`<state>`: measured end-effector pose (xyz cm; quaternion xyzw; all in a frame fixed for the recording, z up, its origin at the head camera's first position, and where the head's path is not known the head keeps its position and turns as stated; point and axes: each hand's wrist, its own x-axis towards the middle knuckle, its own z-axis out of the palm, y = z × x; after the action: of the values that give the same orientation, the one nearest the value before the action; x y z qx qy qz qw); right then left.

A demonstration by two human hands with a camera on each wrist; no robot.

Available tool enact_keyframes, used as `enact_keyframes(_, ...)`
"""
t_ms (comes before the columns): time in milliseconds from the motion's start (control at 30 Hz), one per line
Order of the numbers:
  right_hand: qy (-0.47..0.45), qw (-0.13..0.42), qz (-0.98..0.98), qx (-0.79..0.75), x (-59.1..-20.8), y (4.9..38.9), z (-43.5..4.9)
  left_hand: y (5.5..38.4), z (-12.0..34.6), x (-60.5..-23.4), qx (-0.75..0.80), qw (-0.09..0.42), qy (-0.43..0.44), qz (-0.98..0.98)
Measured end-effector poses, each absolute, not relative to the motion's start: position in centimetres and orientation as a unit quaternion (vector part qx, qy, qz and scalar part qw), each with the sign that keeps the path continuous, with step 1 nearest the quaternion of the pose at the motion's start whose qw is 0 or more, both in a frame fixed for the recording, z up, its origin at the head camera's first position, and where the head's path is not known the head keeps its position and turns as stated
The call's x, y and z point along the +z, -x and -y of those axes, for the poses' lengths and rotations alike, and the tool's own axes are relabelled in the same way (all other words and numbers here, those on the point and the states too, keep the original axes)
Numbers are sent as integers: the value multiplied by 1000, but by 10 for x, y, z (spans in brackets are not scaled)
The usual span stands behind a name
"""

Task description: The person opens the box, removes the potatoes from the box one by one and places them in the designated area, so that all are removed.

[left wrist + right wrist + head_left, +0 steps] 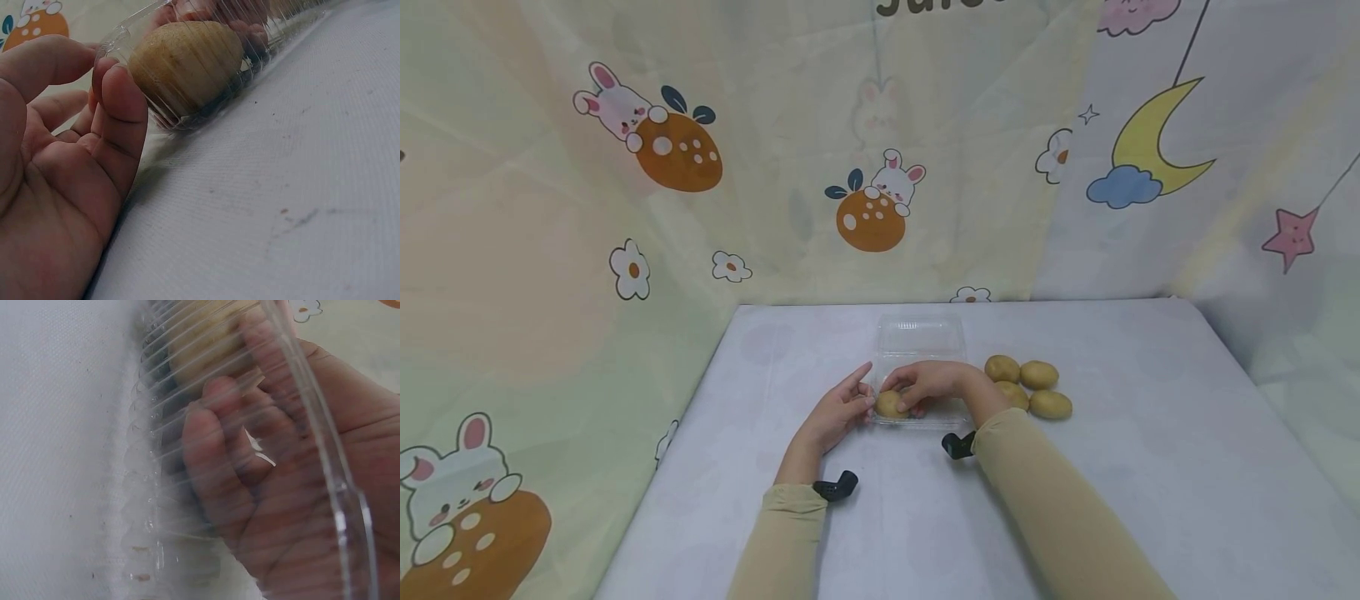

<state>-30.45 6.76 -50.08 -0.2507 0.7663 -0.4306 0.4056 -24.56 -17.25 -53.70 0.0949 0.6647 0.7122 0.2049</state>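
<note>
A clear plastic box lies on the table with its lid folded back. My left hand pinches the near left corner of its rim, thumb and fingertips at the edge in the left wrist view. Inside the box at the left end is a tan potato. My right hand reaches in over the rim and grips that potato with thumb and fingers. Through the ribbed wall, the right wrist view shows curled fingers close by the potato.
Several more potatoes lie in a cluster right of the box, one partly hidden by the right wrist. A white cloth covers the table. A printed curtain hangs behind and at the sides. Each wrist wears a small black camera.
</note>
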Motion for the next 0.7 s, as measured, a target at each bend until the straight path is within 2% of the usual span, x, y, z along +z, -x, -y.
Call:
enact_keyframes(467, 237, 408, -765, -438, -496, 306, -68, 246, 172, -538, 712, 203, -94, -665)
enact_keyframes(700, 239, 384, -787, -420, -486, 307, -75, 246, 172, -538, 713, 201, -87, -666)
